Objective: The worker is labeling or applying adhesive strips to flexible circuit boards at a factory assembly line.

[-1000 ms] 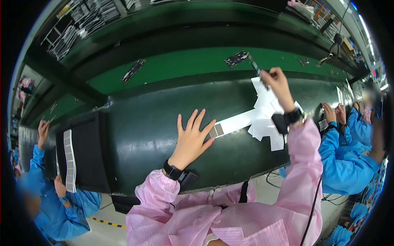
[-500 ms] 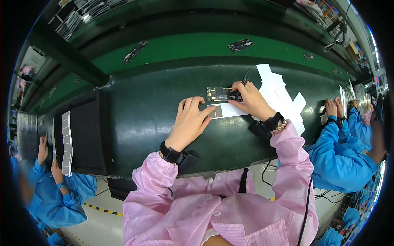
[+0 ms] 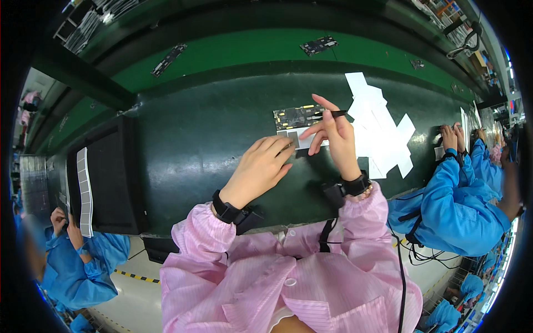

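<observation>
A dark circuit board (image 3: 288, 119) with yellowish patches lies flat on the green bench. Along its near edge runs a white backing strip (image 3: 303, 142) with grey rectangular stickers on it. My left hand (image 3: 258, 166) rests at the strip's left end, its fingers laid over it and the thumb apart. Above the strip's right part is my right hand (image 3: 340, 139), keeping black tweezers (image 3: 337, 114) between its fingers. The tweezers lie nearly level, their points toward the board. Some of the right fingers stretch out over the strip.
White paper strips (image 3: 383, 130) lie heaped to the right. At left, a black tray (image 3: 111, 177) carries another strip of grey stickers (image 3: 84, 188). More boards (image 3: 319, 45) sit on the lighter green surface beyond. People in blue (image 3: 455, 205) work on both sides.
My right hand has swung upright and come nearer over the strip; the tweezers have tipped from steep to nearly level. My left fingers have drawn together. The whole view has shifted slightly.
</observation>
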`<state>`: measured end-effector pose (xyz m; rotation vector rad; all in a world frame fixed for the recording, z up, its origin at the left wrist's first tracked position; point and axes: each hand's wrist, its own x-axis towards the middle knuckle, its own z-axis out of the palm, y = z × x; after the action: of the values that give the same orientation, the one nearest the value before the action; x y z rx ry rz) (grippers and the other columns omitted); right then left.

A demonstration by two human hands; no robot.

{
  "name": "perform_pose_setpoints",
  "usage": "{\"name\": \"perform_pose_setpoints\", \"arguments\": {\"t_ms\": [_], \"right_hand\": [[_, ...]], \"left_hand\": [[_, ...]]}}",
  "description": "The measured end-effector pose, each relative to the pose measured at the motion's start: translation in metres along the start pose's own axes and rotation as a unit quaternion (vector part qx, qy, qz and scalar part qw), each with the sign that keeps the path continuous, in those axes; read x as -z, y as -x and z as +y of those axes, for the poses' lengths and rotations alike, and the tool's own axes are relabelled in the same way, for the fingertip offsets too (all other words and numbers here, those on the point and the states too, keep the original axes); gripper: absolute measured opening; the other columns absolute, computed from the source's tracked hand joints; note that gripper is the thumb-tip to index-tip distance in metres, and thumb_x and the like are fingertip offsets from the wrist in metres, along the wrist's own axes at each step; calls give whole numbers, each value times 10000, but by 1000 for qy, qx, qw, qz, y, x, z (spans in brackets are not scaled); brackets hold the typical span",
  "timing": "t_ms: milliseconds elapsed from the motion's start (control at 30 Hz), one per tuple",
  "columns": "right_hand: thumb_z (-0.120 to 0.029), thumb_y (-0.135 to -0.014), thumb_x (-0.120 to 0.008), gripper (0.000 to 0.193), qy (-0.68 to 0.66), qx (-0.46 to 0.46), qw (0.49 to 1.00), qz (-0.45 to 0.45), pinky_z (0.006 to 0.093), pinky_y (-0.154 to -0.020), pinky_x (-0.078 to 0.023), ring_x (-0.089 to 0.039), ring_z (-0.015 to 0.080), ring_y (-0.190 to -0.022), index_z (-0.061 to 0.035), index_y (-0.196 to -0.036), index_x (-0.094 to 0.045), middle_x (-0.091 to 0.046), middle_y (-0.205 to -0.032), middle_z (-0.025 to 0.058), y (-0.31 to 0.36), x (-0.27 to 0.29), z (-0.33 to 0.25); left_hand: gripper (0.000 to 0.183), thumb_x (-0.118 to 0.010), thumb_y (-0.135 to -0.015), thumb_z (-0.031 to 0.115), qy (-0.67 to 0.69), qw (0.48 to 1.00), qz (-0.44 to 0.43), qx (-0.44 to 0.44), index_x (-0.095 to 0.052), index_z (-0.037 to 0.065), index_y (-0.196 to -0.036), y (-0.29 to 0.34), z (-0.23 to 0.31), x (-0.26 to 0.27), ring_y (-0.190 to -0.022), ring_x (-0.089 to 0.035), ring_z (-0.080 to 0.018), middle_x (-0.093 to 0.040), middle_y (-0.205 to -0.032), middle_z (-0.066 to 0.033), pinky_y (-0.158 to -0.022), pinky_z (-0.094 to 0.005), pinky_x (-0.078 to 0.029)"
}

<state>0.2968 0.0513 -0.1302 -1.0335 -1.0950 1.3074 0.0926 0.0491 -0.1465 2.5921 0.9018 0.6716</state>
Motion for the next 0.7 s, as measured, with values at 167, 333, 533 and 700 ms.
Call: {"name": "perform_pose_setpoints", "arguments": {"t_ms": [167, 333, 533, 700], "right_hand": [[-169, -978, -545, 233, 138, 19, 985, 105, 174, -423, -350, -522, 40, -482, -7, -1111, -647, -606, -672, 19, -1, 1, 23], [-83, -912, -639, 119, 105, 28, 985, 133, 190, -422, -372, -539, 60, -495, 18, -975, -651, -608, -697, 29, 2, 2, 27], [-62, -873, -680, 96, 236, 51, 961, 134, 202, -451, -405, -560, 67, -511, 13, -921, -645, -636, -694, 32, 5, -1, 27], [-53, -847, -701, 112, 317, 98, 934, 131, 221, -471, -433, -570, 75, -511, 6, -925, -644, -656, -697, 49, 4, -1, 30]], "left_hand": [[378, -669, -816, 190, -42, 999, -17, 7, -605, 57, -1164, -3, 9, -6, -1121, -523, -223, -549, -1245, -54, -951, -367, -421], [409, -664, -822, 196, -60, 998, -21, 15, -581, 59, -1199, -1, 11, -7, -1145, -496, -204, -525, -1285, -38, -953, -366, -394], [419, -661, -824, 195, -66, 997, -28, 25, -570, 66, -1212, 0, 10, -8, -1172, -475, -202, -508, -1320, -26, -954, -378, -379], [431, -663, -819, 188, -55, 998, -24, 27, -565, 63, -1219, -1, 11, -9, -1165, -473, -206, -502, -1329, -25, -953, -380, -375]]}}
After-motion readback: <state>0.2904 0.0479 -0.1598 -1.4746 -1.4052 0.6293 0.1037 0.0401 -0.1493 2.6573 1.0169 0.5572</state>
